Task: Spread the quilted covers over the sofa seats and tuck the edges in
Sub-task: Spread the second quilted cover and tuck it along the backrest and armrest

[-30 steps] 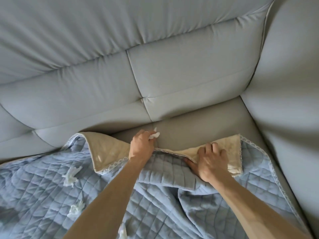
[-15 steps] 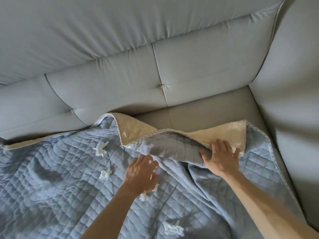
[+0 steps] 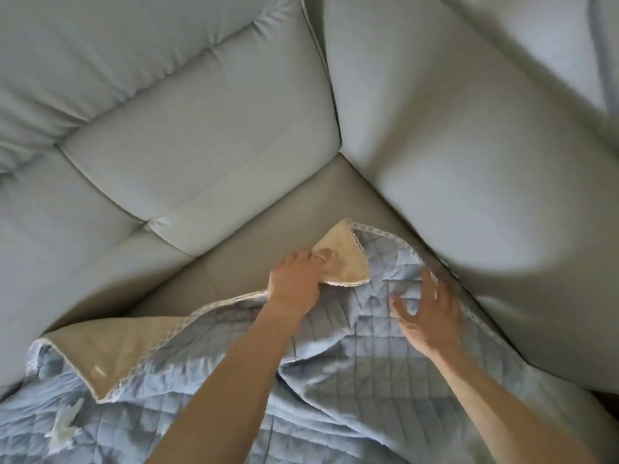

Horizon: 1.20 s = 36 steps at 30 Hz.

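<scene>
Gripping the folded-back beige corner of the blue quilted cover (image 3: 361,380), the left hand (image 3: 294,283) pinches it near the back of the sofa seat (image 3: 254,262), while the right hand (image 3: 428,316) hovers blurred with fingers spread wide, holding nothing, over the cover beside the armrest (image 3: 485,195); the cover lies rumpled across the seat

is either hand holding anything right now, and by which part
The left hand grips the quilted cover at its folded-back beige corner. The right hand, fingers spread, holds nothing.
</scene>
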Motion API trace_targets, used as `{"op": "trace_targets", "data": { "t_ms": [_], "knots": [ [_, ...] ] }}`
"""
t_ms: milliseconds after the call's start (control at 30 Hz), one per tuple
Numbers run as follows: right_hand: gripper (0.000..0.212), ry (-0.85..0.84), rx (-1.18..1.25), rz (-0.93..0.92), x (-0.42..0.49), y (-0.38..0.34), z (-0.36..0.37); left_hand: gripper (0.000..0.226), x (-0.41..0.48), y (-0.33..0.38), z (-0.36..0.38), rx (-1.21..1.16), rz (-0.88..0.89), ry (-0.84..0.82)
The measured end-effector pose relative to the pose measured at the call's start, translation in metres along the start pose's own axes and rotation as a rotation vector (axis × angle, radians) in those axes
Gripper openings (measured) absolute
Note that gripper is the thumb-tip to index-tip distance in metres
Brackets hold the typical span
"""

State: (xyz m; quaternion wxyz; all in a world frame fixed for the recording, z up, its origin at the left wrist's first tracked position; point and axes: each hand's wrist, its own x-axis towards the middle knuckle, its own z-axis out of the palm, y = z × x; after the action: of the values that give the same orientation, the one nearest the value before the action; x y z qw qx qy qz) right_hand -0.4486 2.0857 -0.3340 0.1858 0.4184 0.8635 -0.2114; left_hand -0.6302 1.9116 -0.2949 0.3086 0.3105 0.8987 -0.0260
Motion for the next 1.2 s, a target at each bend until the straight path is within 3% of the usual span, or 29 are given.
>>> {"op": "trace_targets", "data": {
  "t_ms": [100,267,400,467,533,600,667,733,833,1000,1100,1200],
  "knots": [
    [0.083,0.064,-0.092,0.002,0.002,0.023,0.000,0.053,0.025,0.008,-0.028,-0.112,-0.136,0.117],
    [0.028,0.338,-0.131,0.008,-0.023,0.037,0.003,0.047,0.070,0.017,-0.076,-0.015,-0.096,0.271],
    [0.047,0.446,-0.135,0.161,-0.037,0.050,-0.002,0.056,0.094,0.022,-0.079,0.017,-0.201,0.330],
    [0.056,0.458,-0.106,0.166,-0.035,0.050,-0.012,0.065,0.090,0.035,-0.069,0.034,-0.154,0.352],
    [0.061,0.434,-0.099,0.078,-0.037,0.040,-0.016,0.063,0.083,0.050,-0.055,0.028,-0.008,0.314],
    [0.059,0.367,-0.057,-0.029,-0.039,0.024,-0.016,0.062,0.082,0.063,-0.037,0.025,0.111,0.140],
    [0.062,0.228,0.039,-0.059,-0.037,0.012,-0.009,0.065,0.086,0.063,-0.019,-0.046,0.071,-0.074],
    [0.074,0.059,0.147,-0.037,-0.032,0.009,0.006,0.070,0.087,0.050,-0.002,-0.094,-0.015,-0.170],
    [0.085,-0.045,0.111,-0.061,-0.029,0.012,0.024,0.073,0.085,0.036,0.009,-0.097,-0.046,-0.122],
    [0.079,-0.155,0.025,-0.065,-0.028,0.024,0.008,0.060,0.078,0.032,-0.001,-0.071,-0.114,-0.122],
    [0.084,-0.145,0.083,-0.014,-0.022,0.026,-0.006,0.050,0.079,0.029,-0.014,-0.008,-0.127,-0.004],
    [0.075,-0.172,0.079,0.017,-0.013,0.018,-0.013,0.048,0.092,0.022,-0.028,0.065,-0.076,0.081]
  ]
}}
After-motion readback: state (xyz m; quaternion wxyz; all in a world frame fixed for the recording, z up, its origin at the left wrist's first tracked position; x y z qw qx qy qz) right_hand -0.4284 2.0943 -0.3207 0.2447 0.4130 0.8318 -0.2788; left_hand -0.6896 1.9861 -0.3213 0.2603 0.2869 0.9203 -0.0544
